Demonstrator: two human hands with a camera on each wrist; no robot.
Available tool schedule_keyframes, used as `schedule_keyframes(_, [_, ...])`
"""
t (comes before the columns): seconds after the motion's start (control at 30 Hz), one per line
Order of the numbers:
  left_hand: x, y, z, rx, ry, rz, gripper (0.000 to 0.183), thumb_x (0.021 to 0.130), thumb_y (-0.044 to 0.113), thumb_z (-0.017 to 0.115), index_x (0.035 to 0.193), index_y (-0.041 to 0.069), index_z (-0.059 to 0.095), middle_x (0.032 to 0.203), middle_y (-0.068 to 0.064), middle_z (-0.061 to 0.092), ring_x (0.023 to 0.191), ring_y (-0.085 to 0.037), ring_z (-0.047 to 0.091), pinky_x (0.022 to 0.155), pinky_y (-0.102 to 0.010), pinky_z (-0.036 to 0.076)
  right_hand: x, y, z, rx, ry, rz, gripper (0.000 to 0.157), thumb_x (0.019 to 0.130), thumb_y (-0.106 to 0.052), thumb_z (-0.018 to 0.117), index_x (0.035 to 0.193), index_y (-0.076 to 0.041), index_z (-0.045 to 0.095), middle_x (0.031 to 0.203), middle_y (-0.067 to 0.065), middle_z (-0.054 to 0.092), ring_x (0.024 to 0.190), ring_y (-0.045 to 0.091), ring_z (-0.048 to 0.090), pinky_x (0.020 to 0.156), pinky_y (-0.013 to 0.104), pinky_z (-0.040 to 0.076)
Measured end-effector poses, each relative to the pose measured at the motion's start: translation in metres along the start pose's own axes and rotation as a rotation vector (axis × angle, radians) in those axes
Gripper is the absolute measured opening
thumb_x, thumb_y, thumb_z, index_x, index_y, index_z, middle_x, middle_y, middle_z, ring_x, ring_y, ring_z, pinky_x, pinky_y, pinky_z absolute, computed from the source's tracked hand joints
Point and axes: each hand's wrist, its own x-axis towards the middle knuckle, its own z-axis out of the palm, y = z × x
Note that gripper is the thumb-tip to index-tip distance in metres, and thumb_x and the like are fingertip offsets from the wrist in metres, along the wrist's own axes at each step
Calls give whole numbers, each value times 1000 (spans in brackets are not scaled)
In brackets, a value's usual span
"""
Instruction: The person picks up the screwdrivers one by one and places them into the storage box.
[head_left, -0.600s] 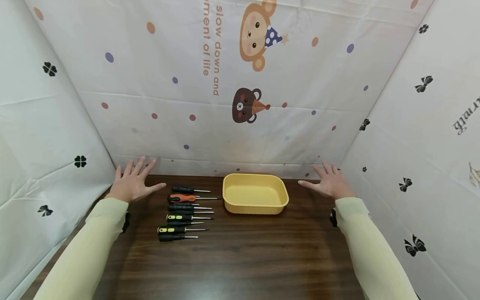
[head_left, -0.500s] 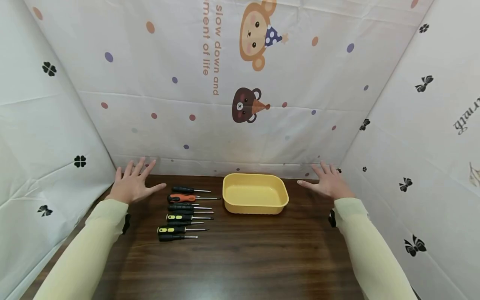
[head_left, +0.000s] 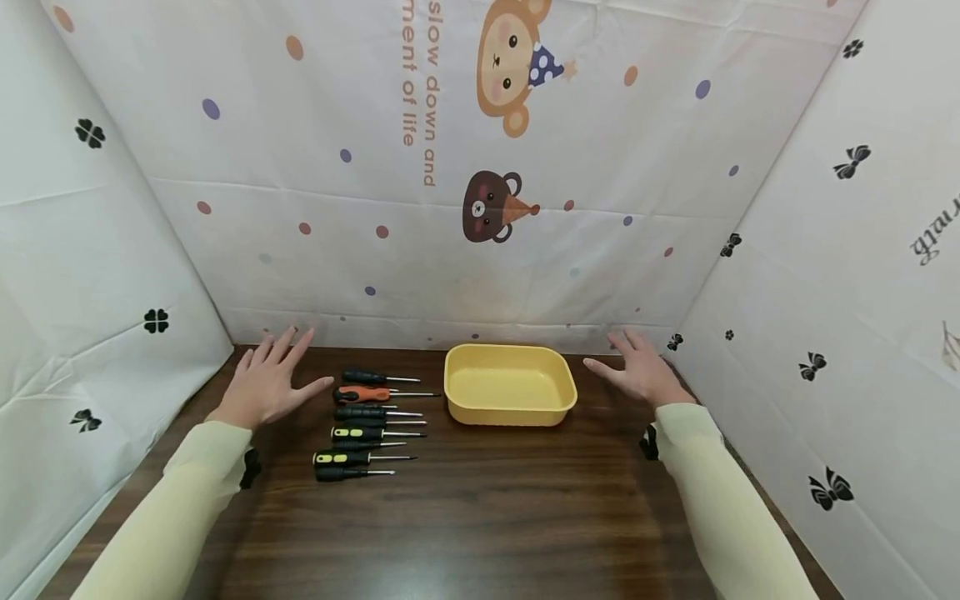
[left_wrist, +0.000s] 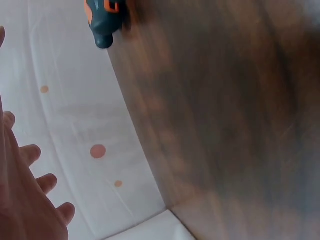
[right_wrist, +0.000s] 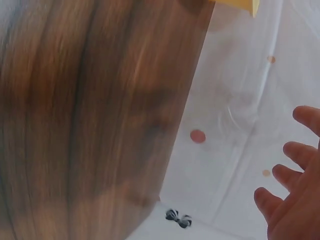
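Note:
My left hand [head_left: 266, 379] is spread with straight fingers over the back left of the table, holding nothing. Just right of its thumb lies a column of several screwdrivers, handles to the left and shafts to the right. Among them are an orange and black screwdriver [head_left: 363, 394], a black one [head_left: 363, 377] at the back, and a black and yellow one [head_left: 342, 458] near the front. A yellow rectangular tray [head_left: 510, 418] sits right of them, with nothing in it. My right hand [head_left: 637, 371], fingers extended, hovers to the right of the tray and holds nothing.
A dark wooden table [head_left: 480, 517] carries everything. White printed cloth walls stand at the back [head_left: 420, 267], the left [head_left: 75, 250] and the right [head_left: 787, 283], close behind and beside the hands. In the right wrist view a corner of the yellow tray [right_wrist: 240, 4] shows.
The right hand has shifted left, nearer the tray, and the left hand has come slightly back toward the body. The head view has tilted a little. Screwdrivers and tray stay in place.

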Motion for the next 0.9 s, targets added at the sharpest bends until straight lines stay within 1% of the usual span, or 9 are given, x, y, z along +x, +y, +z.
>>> schedule_keyframes(0.1, [-7, 5, 2, -26, 3, 23, 97, 96, 75, 45, 167, 21, 9, 168, -27, 17, 148, -58, 21, 118, -73, 18, -2, -5, 4, 30, -3, 19, 100, 94, -79, 41, 164, -10, 24, 170, 26, 11, 153, 53, 14, 115, 75, 23])
schedule_keyframes(0.2, [-15, 11, 5, -57, 6, 42, 94, 97, 72, 47, 166, 18, 13, 167, -29, 20, 146, -58, 26, 115, -73, 25, -2, -8, 9, 52, 9, 26, 97, 96, -78, 37, 164, -10, 22, 169, 27, 14, 152, 53, 17, 115, 74, 24])
schedule_keyframes(0.33, [-28, 17, 10, -100, 4, 53, 92, 98, 69, 50, 166, 16, 18, 164, -30, 25, 144, -57, 31, 111, -74, 31, -3, -12, 17, 100, 38, 21, 94, 99, -76, 35, 163, -8, 25, 167, 27, 20, 153, 51, 20, 118, 71, 22])
schedule_keyframes(0.5, [-40, 26, 16, -140, -3, 61, 89, 98, 66, 53, 165, 18, 21, 161, -28, 32, 143, -55, 34, 109, -72, 36, -3, -16, 28, 190, 62, 31, 92, 100, -74, 35, 162, -7, 29, 167, 25, 25, 154, 48, 20, 121, 67, 19])
schedule_keyframes(0.67, [-51, 35, 17, -164, 0, 69, 85, 98, 61, 58, 164, 17, 26, 157, -27, 39, 141, -52, 39, 107, -70, 39, -3, -21, 38, 292, 63, 67, 89, 100, -73, 35, 162, -9, 30, 167, 23, 26, 155, 47, 18, 122, 67, 18])
schedule_keyframes(0.77, [-57, 40, 17, -165, -2, 76, 83, 98, 59, 59, 163, 16, 30, 154, -28, 43, 138, -53, 43, 105, -70, 41, -2, -25, 43, 343, 59, 78, 87, 102, -71, 35, 161, -8, 31, 166, 23, 27, 154, 46, 21, 122, 66, 20])
schedule_keyframes(0.9, [-66, 44, 17, -166, 3, 82, 80, 98, 59, 59, 159, 13, 37, 149, -26, 48, 133, -51, 48, 103, -68, 44, -2, -31, 47, 421, 45, 116, 88, 100, -73, 36, 161, -9, 32, 167, 20, 29, 154, 43, 26, 122, 62, 24])
